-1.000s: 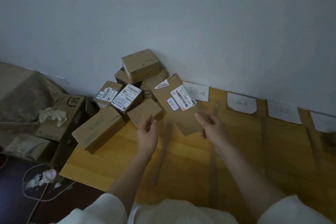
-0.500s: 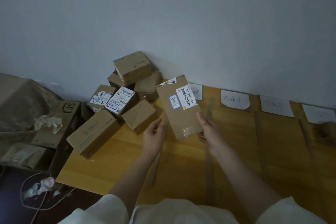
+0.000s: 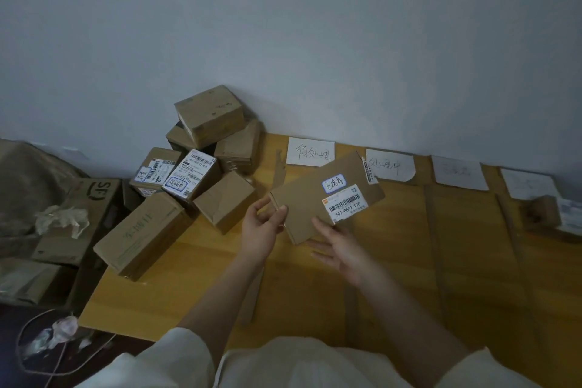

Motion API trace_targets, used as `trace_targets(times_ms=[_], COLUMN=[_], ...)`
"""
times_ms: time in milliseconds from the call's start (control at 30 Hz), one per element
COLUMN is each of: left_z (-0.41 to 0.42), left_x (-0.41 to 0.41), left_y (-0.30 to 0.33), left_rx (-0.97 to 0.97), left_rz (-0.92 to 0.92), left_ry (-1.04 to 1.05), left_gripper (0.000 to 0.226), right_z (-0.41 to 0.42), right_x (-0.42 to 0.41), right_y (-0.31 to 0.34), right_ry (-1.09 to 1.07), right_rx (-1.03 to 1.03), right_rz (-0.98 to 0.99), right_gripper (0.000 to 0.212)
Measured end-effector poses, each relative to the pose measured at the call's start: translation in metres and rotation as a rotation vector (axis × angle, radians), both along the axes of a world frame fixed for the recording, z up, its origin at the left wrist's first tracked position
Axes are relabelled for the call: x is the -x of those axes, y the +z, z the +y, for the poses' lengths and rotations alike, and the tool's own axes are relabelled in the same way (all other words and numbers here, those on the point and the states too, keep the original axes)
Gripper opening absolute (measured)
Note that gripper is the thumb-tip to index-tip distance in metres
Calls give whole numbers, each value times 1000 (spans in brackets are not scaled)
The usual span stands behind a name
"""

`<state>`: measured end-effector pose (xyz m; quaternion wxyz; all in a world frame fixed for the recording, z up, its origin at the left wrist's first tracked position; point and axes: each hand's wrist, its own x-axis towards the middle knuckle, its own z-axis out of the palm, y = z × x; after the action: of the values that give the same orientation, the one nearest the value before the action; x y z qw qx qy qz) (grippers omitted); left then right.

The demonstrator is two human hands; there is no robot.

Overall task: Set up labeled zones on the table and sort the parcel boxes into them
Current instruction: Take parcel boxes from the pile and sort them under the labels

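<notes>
Both hands (image 3: 264, 227) (image 3: 338, 249) hold 1 flat parcel box (image 3: 315, 201) (labels up).

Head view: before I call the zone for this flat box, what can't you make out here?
- Two right-hand zone labels: writing too faint.
- Flat box: underside hidden; the left hand pinches its left end, right hand sits under its near edge.
- Parcel at the right edge: cut off.
- Rear boxes in the pile: covered.
</notes>
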<state>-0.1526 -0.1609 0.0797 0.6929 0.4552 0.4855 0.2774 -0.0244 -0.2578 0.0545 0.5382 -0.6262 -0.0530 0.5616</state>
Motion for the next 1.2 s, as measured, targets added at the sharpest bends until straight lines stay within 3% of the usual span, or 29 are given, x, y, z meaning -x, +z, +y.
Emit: trace_targets(times_ms=[133, 400, 667, 1200], left_z=[1, -5, -15, -89], left_x=[1, -13, -34, -132], left_y=[-7, -12, -19, -46], left_rx=[-6, -5, -26, -186], left_rz=[41, 65, 123, 470], left_ry=[-8, -20, -90, -554], left_gripper=[46, 41, 41, 43], right_z=[-7, -23, -40, -162], right_x=[-14, -18, -33, -166], right_y=[0, -5, -11, -38], right_ry=[-220, -271, -323, -759], right_rx=[-4, -20, -19, 80], right_rz=[57, 165, 188, 247], right_gripper=[35, 17, 18, 27])
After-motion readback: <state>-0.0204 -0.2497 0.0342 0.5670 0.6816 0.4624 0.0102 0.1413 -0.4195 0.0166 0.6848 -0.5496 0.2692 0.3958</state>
